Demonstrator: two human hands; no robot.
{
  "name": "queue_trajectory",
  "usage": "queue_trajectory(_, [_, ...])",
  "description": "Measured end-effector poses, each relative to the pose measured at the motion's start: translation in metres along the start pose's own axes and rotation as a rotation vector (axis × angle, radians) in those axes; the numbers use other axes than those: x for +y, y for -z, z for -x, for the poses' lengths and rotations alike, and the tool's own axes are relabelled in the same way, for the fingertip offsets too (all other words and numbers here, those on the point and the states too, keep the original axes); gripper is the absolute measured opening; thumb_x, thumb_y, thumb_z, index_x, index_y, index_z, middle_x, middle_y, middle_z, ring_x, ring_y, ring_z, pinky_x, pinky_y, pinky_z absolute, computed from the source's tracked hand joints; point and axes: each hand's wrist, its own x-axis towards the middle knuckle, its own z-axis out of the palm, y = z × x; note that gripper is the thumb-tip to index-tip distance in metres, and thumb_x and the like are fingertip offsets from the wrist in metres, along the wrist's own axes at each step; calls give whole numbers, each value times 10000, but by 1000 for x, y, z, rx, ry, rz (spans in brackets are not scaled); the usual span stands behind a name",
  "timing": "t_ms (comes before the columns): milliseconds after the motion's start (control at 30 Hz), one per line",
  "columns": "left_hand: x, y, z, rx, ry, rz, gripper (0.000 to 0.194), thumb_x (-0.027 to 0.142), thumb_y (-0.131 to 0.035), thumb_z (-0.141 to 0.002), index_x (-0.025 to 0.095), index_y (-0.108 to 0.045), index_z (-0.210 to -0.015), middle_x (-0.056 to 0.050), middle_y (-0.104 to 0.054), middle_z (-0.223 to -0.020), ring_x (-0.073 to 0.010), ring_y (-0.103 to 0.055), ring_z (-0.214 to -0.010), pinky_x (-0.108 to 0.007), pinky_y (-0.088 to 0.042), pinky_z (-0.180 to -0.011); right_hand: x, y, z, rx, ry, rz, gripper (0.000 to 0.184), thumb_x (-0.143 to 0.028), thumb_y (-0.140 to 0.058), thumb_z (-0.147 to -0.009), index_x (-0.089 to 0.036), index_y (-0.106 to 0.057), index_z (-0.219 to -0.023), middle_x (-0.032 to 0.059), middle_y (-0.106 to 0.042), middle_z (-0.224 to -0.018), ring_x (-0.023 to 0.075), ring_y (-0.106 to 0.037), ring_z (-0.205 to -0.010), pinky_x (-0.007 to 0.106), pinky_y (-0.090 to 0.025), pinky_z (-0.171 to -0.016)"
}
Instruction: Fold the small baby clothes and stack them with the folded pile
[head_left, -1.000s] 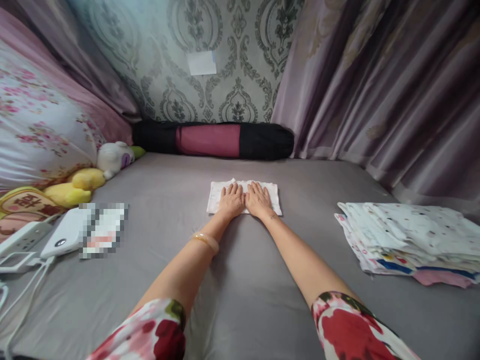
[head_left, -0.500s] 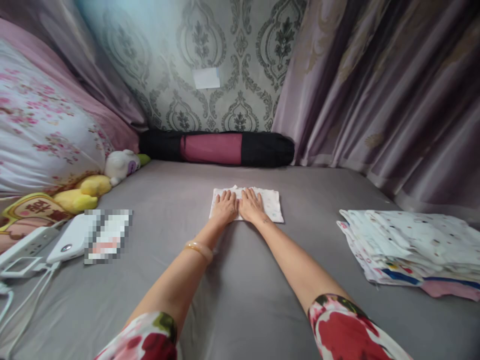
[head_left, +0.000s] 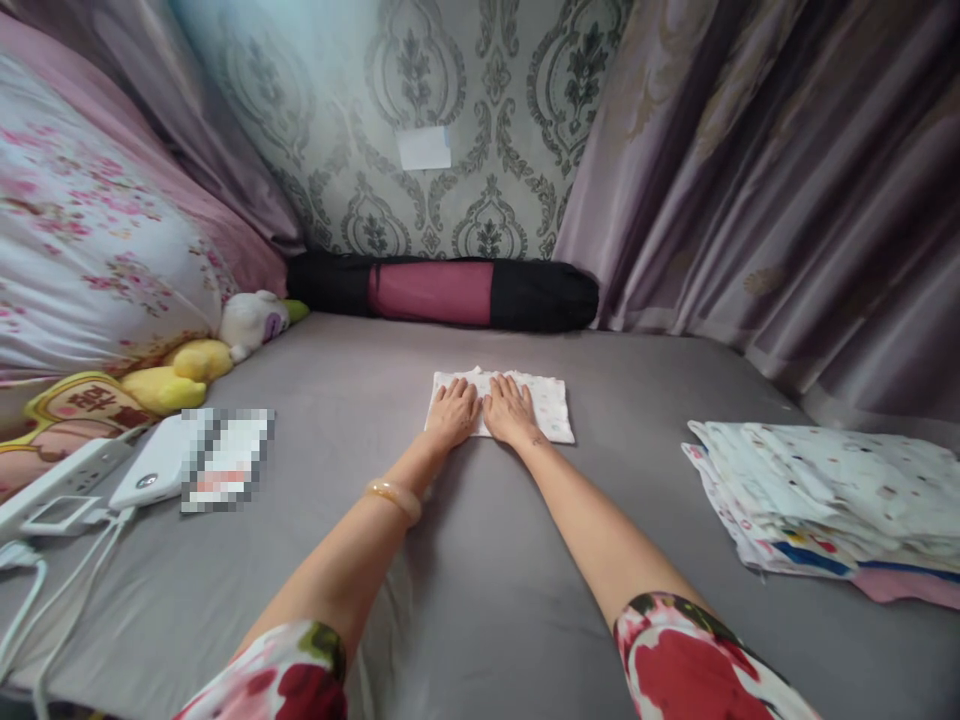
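A small white folded cloth [head_left: 551, 410] with tiny dots lies flat on the grey bed sheet [head_left: 480, 560], far ahead of me. My left hand [head_left: 454, 412] rests palm down on the cloth's left half, fingers stretched flat. My right hand [head_left: 510, 410] lies flat beside it, touching it, pressing the middle of the cloth. Neither hand grips anything. A pale bangle [head_left: 391, 495] sits on my left wrist.
A stack of folded printed cloths [head_left: 825, 490] lies at the right. A black and pink roll bag [head_left: 442, 290] lines the wall. Plush toys [head_left: 225, 335], a floral pillow [head_left: 90, 260], a power strip [head_left: 56, 485] and cables sit at the left. Curtains [head_left: 787, 180] hang at the right.
Both hands have slid slightly toward the cloth's near edge while staying flat on it; the camera view has shifted a little.
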Motion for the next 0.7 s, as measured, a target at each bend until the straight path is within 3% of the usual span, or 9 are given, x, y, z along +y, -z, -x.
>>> queue_trajectory(133, [-21, 11, 19, 1, -60, -11, 432, 363, -264, -1019, 197, -488, -1350, -109, -468, -1482, -236, -343, -1425, -449, -246, -1180, -4, 5, -4, -63, -27, -13, 553, -299, -254, -990, -120, -350, -1505, 119, -289, -1594, 261, -194, -1480, 502, -128, -1190])
queue_trajectory(267, [-36, 14, 30, -16, 14, 14, 469, 373, -254, -1020, 188, -429, -1414, -109, -406, -1538, -224, -314, -1448, -429, -240, -1189, -16, 5, -9, -48, -11, -25, 567, -304, -246, -997, -92, -317, -1517, 134, -261, -1602, 259, -164, -1491, 505, -86, -1200])
queue_trajectory(500, [-43, 7, 28, 16, 100, 62, 487, 416, -270, -1013, 172, -420, -1407, -123, -411, -1532, -214, -350, -1427, -375, -279, -1170, -23, -9, -9, -18, 14, -26, 593, -357, -223, -1005, -78, -317, -1519, 125, -269, -1599, 255, -188, -1484, 485, -98, -1201])
queue_trajectory(700, [-46, 2, 30, 96, 160, 67, 487, 375, -295, -1008, 130, -405, -1414, -150, -423, -1516, -240, -328, -1437, -394, -255, -1184, -22, -6, -11, -45, 6, -28, 596, -354, -237, -1004, -62, -308, -1519, 126, -255, -1603, 258, -176, -1487, 498, -93, -1201])
